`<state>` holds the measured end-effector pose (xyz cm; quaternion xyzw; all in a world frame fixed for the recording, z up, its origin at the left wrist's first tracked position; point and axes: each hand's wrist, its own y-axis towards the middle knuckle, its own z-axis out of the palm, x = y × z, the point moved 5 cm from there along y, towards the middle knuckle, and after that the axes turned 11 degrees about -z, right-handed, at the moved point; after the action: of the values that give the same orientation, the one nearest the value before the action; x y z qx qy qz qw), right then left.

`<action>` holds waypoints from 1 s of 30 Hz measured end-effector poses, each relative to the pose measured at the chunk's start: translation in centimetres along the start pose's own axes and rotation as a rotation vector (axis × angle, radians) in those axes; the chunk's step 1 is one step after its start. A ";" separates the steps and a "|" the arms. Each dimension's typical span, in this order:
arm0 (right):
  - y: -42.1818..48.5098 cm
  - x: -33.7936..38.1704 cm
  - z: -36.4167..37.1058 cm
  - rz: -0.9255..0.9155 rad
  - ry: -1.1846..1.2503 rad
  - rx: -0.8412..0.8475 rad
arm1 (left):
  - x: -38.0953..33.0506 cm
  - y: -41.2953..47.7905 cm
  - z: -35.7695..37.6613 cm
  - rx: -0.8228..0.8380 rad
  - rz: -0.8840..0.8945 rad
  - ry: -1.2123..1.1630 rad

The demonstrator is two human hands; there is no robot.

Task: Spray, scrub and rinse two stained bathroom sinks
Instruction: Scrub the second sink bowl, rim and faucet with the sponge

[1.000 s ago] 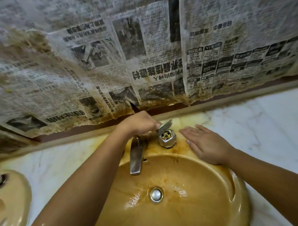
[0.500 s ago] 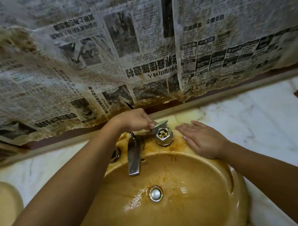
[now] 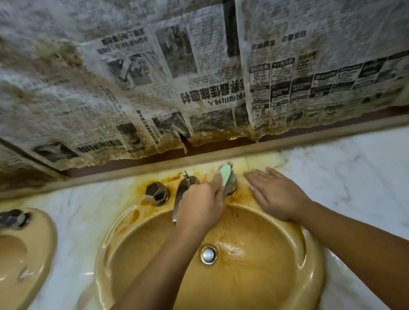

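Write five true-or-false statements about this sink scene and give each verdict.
1. The left hand holds a green sponge at the right knob. True.
2. The right hand grips the spout. False: it lies flat on the sink rim, clear of the spout.
3. A second sink shows at the left. True.
4. A cloth covers the drain. False: the drain is bare.
5. Newspaper covers the wall. True.
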<state>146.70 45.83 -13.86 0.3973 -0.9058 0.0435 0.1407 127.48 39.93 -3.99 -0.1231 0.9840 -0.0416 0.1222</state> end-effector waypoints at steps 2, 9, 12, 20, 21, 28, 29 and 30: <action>-0.3 0.1 0.0 -0.001 0.002 -0.014 | -0.7 -1.0 0.2 -0.063 -0.041 0.000; -1.2 -0.1 0.4 0.014 0.048 -0.019 | -3.0 -2.0 1.0 -0.092 -0.171 0.159; -1.3 0.0 0.1 0.000 0.050 -0.028 | -4.5 -2.8 1.8 -0.080 -0.193 0.202; -1.3 0.1 -0.1 -0.014 0.055 -0.035 | -5.7 -3.3 1.9 -0.101 -0.239 0.267; -1.2 0.1 0.0 -0.016 0.055 -0.043 | -6.0 -3.4 2.0 -0.094 -0.225 0.289; -1.3 -0.1 0.2 -0.018 0.030 -0.036 | -7.3 -4.2 4.0 0.013 -0.191 0.323; -1.3 -0.1 0.2 -0.022 0.029 -0.038 | -7.0 -4.3 4.3 0.006 -0.201 0.308; -1.3 -0.1 0.2 -0.028 0.025 -0.045 | -6.7 -4.4 4.5 -0.031 -0.211 0.283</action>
<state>147.66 44.94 -14.13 0.4059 -0.8992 0.0262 0.1613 135.95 37.14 -6.26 -0.2206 0.9734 -0.0559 -0.0247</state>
